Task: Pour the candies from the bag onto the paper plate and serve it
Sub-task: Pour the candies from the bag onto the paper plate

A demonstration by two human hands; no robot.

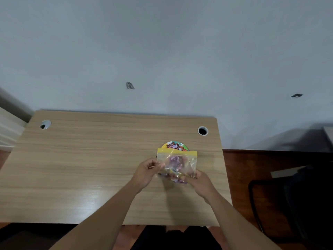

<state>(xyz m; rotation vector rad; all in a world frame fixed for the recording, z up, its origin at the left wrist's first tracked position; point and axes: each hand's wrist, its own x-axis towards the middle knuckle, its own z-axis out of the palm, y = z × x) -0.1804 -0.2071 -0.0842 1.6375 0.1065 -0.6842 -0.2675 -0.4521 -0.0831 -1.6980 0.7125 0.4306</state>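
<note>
A clear zip bag (177,162) with a yellow seal strip is held tipped over the table, its yellow mouth pointing away from me. My left hand (146,171) pinches the bag's left edge. My right hand (199,181) grips its lower right corner. Purple-wrapped candies (174,161) show through the plastic. Behind the bag lies a colourful paper plate (166,144), mostly hidden, with several wrapped candies (173,146) on it.
The wooden table (90,159) has two round cable holes, one at the back left (45,124) and one at the back right (202,131). A blue-grey wall stands behind it. A dark chair (295,204) is on the right, on a reddish floor.
</note>
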